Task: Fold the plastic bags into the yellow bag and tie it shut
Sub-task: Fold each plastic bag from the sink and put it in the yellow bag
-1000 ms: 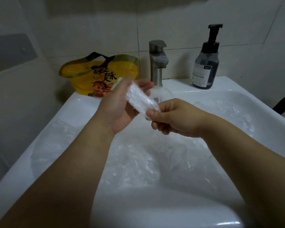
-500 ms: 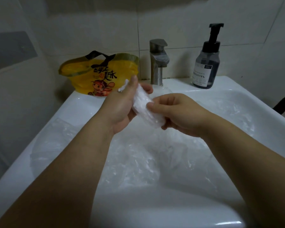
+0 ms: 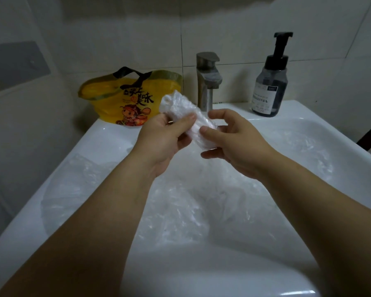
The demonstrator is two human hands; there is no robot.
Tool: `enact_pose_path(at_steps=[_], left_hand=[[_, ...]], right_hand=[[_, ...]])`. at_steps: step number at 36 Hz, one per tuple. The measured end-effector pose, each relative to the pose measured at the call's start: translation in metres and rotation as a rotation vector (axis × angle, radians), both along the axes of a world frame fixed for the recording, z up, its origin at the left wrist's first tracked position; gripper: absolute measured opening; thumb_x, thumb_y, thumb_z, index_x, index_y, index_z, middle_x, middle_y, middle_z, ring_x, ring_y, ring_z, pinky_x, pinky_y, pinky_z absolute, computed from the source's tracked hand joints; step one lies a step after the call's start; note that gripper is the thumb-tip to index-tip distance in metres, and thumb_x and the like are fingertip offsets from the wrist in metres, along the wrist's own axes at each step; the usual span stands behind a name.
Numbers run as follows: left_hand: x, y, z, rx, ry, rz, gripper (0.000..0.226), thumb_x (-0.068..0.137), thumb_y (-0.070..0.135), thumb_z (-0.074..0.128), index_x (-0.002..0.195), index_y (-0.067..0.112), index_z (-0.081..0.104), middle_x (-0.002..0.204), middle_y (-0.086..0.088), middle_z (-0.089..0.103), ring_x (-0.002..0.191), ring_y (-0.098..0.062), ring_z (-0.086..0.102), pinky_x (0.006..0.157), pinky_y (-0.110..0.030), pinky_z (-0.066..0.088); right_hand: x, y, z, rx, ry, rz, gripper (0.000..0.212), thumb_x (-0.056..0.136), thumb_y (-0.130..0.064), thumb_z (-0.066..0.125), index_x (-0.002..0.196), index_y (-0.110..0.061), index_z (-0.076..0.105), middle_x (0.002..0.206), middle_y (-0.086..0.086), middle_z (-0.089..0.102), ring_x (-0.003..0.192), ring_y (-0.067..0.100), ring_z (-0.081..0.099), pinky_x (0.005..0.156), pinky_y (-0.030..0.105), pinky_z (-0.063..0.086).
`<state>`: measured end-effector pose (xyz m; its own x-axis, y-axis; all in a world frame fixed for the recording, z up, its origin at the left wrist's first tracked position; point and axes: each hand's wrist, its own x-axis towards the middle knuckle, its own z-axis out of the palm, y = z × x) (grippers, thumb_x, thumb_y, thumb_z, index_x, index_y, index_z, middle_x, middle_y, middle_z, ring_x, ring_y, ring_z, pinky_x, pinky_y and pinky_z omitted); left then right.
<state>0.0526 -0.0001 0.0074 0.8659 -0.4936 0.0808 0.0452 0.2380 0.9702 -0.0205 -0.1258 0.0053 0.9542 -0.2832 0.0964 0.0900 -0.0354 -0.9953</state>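
Steel faucet point(image 3: 207, 82) and dark pump bottle point(image 3: 269, 88) on white sink's point(image 3: 298, 109) back ledge

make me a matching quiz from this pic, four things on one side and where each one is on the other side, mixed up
1 yellow bag
2 folded plastic bag
3 pump bottle
4 loose plastic bags

A lying in the sink
B on the sink rim, right of the tap
C held by the left hand and right hand
D on the sink rim, left of the tap

Pairs: 1-D, 2-C, 3-B, 4-A
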Motion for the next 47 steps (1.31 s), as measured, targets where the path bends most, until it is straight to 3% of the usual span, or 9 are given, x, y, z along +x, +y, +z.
enact_pose_path(at_steps=[4,9,12,17,22,26,33,38,47], left_hand=[[-0.002,0.000,0.003,-0.014,0.023,0.009,0.009,0.095,0.015,0.059,0.101,0.017,0.064,0.091,0.000,0.072,0.085,-0.012,0.067,0.073,-0.024,0.054],[0.003,0.007,0.004,0.074,-0.027,0.061,0.033,0.091,0.033,0.064,0.120,0.020,0.055,0.115,-0.008,0.065,0.098,-0.021,0.067,0.078,-0.030,0.056],[0.004,0.011,0.004,0.203,-0.178,0.116,0.019,0.093,0.022,0.064,0.107,0.030,0.053,0.110,-0.003,0.058,0.087,-0.018,0.064,0.070,-0.024,0.057],[-0.001,0.015,0.008,0.175,-0.304,0.057,0.032,0.097,0.006,0.055,0.109,0.035,0.048,0.090,0.008,0.052,0.074,-0.009,0.063,0.070,-0.023,0.058],[-0.002,0.016,0.006,0.226,-0.350,0.009,0.034,0.098,-0.002,0.045,0.079,0.018,0.063,0.086,0.005,0.059,0.077,-0.008,0.060,0.067,-0.019,0.055],[-0.003,0.016,0.007,0.257,-0.344,0.038,0.037,0.098,-0.002,0.043,0.079,0.017,0.069,0.090,0.007,0.065,0.078,-0.002,0.063,0.067,-0.018,0.055],[-0.006,0.014,0.007,0.256,-0.389,0.088,0.010,0.088,0.014,0.068,0.085,0.023,0.070,0.095,0.006,0.067,0.088,-0.008,0.064,0.069,-0.018,0.057],[-0.005,0.018,0.003,0.356,-0.525,0.100,0.025,0.076,0.018,0.080,0.088,0.035,0.067,0.094,0.022,0.065,0.088,0.007,0.059,0.065,-0.004,0.049],[-0.007,0.021,0.008,0.375,-0.644,0.152,0.016,0.083,0.028,0.073,0.086,0.041,0.064,0.085,0.027,0.065,0.081,0.014,0.057,0.062,0.001,0.042]], right_hand=[[-0.001,-0.002,0.002,0.096,-0.058,-0.008,0.022,0.094,-0.007,0.056,0.110,-0.019,0.047,0.105,0.008,0.057,0.089,0.026,0.065,0.069,0.031,0.060],[-0.002,-0.007,0.006,0.126,-0.015,0.101,0.013,0.089,0.002,0.058,0.081,-0.009,0.055,0.095,0.010,0.057,0.077,0.025,0.058,0.060,0.026,0.057],[-0.004,-0.008,0.006,0.111,0.017,0.127,0.013,0.090,0.002,0.057,0.083,-0.008,0.061,0.093,0.008,0.058,0.072,0.020,0.057,0.062,0.027,0.058],[-0.004,-0.013,0.008,0.195,-0.007,0.061,0.012,0.092,-0.001,0.056,0.093,-0.009,0.065,0.099,0.010,0.060,0.078,0.024,0.060,0.062,0.027,0.058],[-0.005,-0.015,0.008,0.149,-0.016,0.013,0.016,0.093,-0.004,0.055,0.099,-0.013,0.067,0.103,0.015,0.059,0.086,0.030,0.057,0.061,0.027,0.058],[-0.006,-0.013,0.008,0.141,-0.003,0.078,0.015,0.094,-0.008,0.054,0.102,-0.013,0.065,0.105,0.014,0.061,0.082,0.025,0.061,0.064,0.025,0.058],[-0.008,-0.013,0.009,-0.147,-0.041,0.016,0.032,0.079,0.003,0.070,0.104,-0.017,0.065,0.103,-0.007,0.061,0.077,0.011,0.069,0.064,0.017,0.055],[-0.007,-0.015,0.004,-0.525,-0.100,-0.106,0.045,0.082,-0.008,0.072,0.125,-0.015,0.061,0.096,-0.011,0.062,0.062,-0.001,0.063,0.058,0.007,0.049],[-0.012,-0.018,0.007,-0.715,-0.150,-0.131,0.019,0.089,-0.031,0.061,0.100,-0.017,0.069,0.081,-0.001,0.066,0.076,0.005,0.065,0.063,0.017,0.050]])
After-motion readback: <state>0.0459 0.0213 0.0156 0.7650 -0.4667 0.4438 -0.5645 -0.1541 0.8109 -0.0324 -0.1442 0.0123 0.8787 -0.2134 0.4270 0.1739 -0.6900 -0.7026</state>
